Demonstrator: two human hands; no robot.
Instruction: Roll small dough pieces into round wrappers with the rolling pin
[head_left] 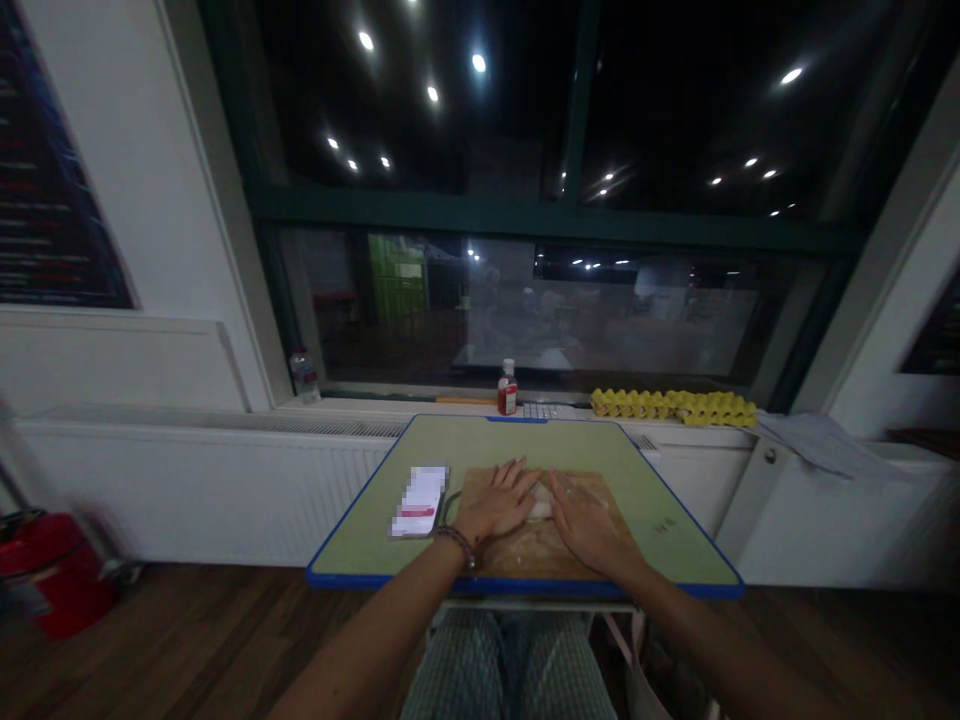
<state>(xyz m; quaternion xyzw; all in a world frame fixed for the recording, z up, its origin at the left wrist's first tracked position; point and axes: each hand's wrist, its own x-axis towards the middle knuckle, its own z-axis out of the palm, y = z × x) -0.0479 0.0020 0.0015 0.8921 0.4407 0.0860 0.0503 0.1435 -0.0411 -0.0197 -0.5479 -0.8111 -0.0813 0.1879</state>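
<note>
A pale lump that looks like dough (539,502) lies on a wooden board (517,558), between my two hands and partly covered by them. My left hand (496,503) rests at its left side with fingers stretched and spread, a beaded bracelet (457,543) round the wrist. From the right, my right hand (583,522) lies flat against the lump, fingers extended and pointing away from me. Neither hand is wrapped round anything. Under the palms, the exact contact is hidden.
The board sits on a small green table (450,440) with a blue edge. A phone (420,502) lies left of the board. On the sill stand a small red-labelled bottle (507,390), a water bottle (304,376) and yellow egg cartons (671,406). A red fire extinguisher (56,575) stands left.
</note>
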